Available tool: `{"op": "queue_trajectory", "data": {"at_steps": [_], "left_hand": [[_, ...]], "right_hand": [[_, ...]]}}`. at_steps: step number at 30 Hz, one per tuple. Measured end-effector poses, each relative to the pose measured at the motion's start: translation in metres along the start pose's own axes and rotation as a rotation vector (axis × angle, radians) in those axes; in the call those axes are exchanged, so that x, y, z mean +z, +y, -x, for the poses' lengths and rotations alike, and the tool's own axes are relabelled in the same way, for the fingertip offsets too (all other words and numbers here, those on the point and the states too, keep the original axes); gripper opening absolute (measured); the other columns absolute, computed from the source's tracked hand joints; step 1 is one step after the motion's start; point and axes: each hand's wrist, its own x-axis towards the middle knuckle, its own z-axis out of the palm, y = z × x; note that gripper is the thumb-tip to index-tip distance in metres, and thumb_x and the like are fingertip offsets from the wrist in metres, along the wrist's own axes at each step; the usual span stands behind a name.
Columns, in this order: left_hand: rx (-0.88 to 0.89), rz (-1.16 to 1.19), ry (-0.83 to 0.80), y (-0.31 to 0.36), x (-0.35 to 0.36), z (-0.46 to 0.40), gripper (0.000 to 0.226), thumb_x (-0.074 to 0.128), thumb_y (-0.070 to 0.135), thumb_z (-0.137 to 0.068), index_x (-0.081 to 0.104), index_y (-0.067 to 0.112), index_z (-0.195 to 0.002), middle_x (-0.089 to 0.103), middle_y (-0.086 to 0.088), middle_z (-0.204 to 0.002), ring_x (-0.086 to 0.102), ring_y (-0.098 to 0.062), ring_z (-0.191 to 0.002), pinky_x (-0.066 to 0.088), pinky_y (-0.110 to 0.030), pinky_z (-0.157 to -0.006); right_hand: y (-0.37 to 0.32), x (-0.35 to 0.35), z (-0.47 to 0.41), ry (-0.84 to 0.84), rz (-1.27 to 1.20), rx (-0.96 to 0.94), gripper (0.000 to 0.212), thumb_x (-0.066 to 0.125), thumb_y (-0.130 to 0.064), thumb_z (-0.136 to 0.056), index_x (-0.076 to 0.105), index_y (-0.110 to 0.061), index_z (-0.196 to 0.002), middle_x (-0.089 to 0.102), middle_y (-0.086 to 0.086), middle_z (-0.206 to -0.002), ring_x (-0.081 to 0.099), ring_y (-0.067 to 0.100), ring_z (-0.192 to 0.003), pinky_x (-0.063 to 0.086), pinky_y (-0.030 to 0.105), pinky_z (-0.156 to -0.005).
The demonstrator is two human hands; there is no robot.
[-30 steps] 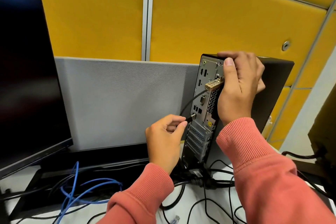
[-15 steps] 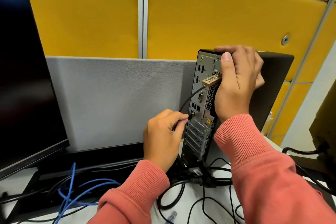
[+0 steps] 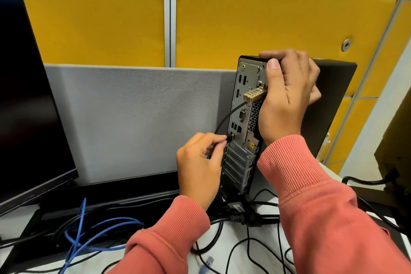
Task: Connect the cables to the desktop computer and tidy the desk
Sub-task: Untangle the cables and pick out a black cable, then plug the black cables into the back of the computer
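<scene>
A white desk (image 3: pixel 235 249) carries everything here. A black desktop computer (image 3: pixel 329 104) stands upright on it, rear panel toward the camera, against a grey divider. To the left sits a dark monitor (image 3: pixel 26 95) above a black base (image 3: pixel 33 224). A blue cable (image 3: pixel 93 231) lies looped on the desk near that base, and tangled black cables (image 3: pixel 253 242) sprawl below the computer.

Both hands emerge from long salmon-pink sleeves (image 3: pixel 322 218) ending in ribbed knit cuffs (image 3: pixel 287 162).
</scene>
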Motion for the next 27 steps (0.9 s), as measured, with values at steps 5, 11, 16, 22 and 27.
{"op": "queue_trajectory", "data": {"at_steps": [5, 11, 16, 22, 27], "left_hand": [[0.087, -0.057, -0.028, 0.000, 0.002, -0.002, 0.012, 0.076, 0.005, -0.089, 0.080, 0.015, -0.095, 0.070, 0.008, -0.085, 0.069, -0.011, -0.081, 0.057, -0.031, -0.071], [0.094, -0.075, -0.050, -0.002, 0.002, -0.004, 0.012, 0.076, 0.007, -0.090, 0.080, 0.016, -0.098, 0.070, 0.008, -0.085, 0.068, -0.013, -0.079, 0.056, -0.035, -0.070], [0.091, -0.082, -0.097, 0.001, -0.004, 0.001, 0.021, 0.071, 0.007, -0.094, 0.080, 0.018, -0.110, 0.072, 0.010, -0.091, 0.068, -0.009, -0.084, 0.057, -0.033, -0.075], [-0.003, -0.223, -0.497, 0.004, -0.035, 0.020, 0.062, 0.054, 0.020, -0.104, 0.033, 0.057, -0.150, 0.067, 0.017, -0.097, 0.067, -0.012, -0.084, 0.059, -0.041, -0.081], [-0.140, -0.148, -0.606, 0.025, -0.070, 0.034, 0.078, 0.053, 0.012, -0.103, 0.019, 0.060, -0.154, 0.069, 0.012, -0.100, 0.071, -0.012, -0.078, 0.059, -0.035, -0.087]], "right_hand": [[0.000, -0.001, -0.001, -0.002, -0.019, 0.009, 0.026, 0.042, -0.032, -0.097, 0.068, -0.030, -0.103, 0.057, -0.015, -0.111, 0.039, 0.006, -0.127, 0.024, 0.044, -0.102], [-0.003, 0.000, -0.001, -0.004, -0.018, 0.023, 0.024, 0.043, -0.030, -0.096, 0.067, -0.031, -0.101, 0.055, -0.017, -0.109, 0.038, 0.006, -0.126, 0.023, 0.039, -0.099], [-0.006, -0.002, 0.001, -0.015, -0.004, 0.026, 0.025, 0.042, -0.031, -0.097, 0.066, -0.030, -0.102, 0.055, -0.016, -0.109, 0.039, 0.007, -0.127, 0.023, 0.042, -0.103], [-0.012, -0.004, 0.002, -0.043, 0.015, 0.051, 0.022, 0.044, -0.028, -0.098, 0.066, -0.028, -0.103, 0.056, -0.016, -0.113, 0.037, 0.009, -0.132, 0.020, 0.056, -0.113], [-0.022, -0.015, 0.000, -0.144, 0.029, 0.111, 0.026, 0.044, -0.029, -0.099, 0.067, -0.029, -0.110, 0.057, -0.012, -0.133, 0.027, 0.011, -0.146, 0.014, 0.056, -0.119]]}}
